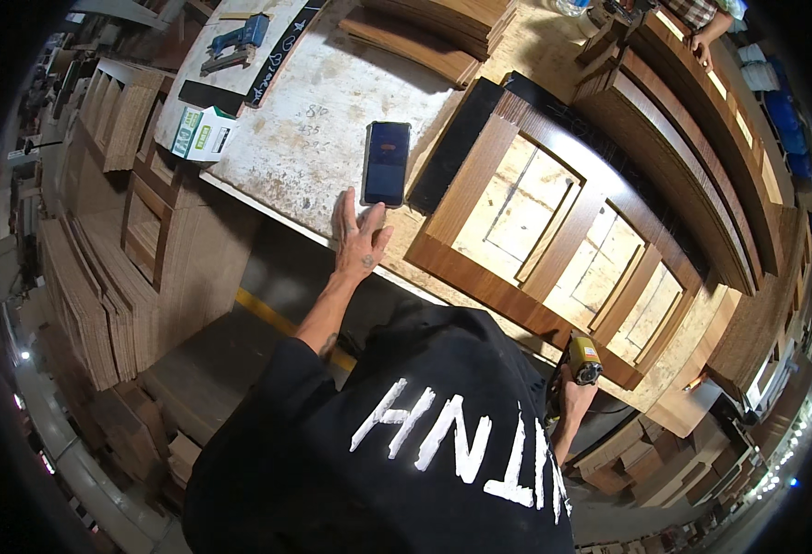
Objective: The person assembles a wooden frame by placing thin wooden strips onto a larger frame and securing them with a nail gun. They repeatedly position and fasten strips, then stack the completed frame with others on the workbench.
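My left hand lies at the table's near edge with its fingers spread and nothing in them. Its fingertips are just below a dark smartphone, close to its lower end. At the right, my right hand is wrapped round a yellow and black power tool; its exact kind does not show. That tool is at the near edge of a brown wooden frame with three openings. The frame lies flat on a pale board, a dark strip along its left end.
At the far left are a blue nail gun and a green-and-white box. Curved wooden pieces lie at the back; more curved parts stand beyond the frame. A co-worker's hand is at the far right. Stacked boards stand left.
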Action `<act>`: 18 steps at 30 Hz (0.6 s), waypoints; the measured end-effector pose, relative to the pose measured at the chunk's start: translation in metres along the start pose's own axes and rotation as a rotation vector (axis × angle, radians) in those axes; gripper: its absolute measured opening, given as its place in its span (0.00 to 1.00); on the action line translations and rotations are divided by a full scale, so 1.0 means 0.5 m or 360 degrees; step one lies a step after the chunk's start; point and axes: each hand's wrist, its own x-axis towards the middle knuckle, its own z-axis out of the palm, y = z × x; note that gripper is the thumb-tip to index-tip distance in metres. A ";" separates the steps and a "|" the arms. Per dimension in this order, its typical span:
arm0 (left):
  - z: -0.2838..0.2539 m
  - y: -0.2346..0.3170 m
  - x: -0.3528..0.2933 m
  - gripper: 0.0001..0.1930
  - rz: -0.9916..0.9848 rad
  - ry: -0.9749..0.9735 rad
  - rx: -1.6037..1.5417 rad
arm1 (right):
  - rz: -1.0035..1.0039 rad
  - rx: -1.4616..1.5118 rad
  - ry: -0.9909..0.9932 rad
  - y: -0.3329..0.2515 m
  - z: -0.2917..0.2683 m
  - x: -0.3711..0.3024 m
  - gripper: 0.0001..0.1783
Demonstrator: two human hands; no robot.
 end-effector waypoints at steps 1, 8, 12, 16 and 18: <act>-0.005 0.000 0.000 0.27 0.0055 -0.0030 0.0096 | -0.0064 -0.0019 -0.0016 -0.022 0.012 -0.008 0.27; -0.022 0.009 0.033 0.40 -0.0085 -0.0063 0.0125 | -0.0128 -0.0033 -0.0144 -0.099 0.074 -0.044 0.26; -0.034 -0.011 0.035 0.40 -0.0074 -0.0104 -0.0171 | -0.0233 -0.0054 -0.0096 -0.111 0.096 -0.053 0.27; -0.039 -0.016 0.045 0.37 -0.0053 -0.0142 -0.0184 | -0.0186 -0.0100 -0.0069 -0.134 0.108 -0.069 0.26; -0.032 -0.017 0.056 0.36 -0.0057 -0.0165 -0.0132 | -0.0161 -0.0117 -0.0073 -0.141 0.114 -0.074 0.26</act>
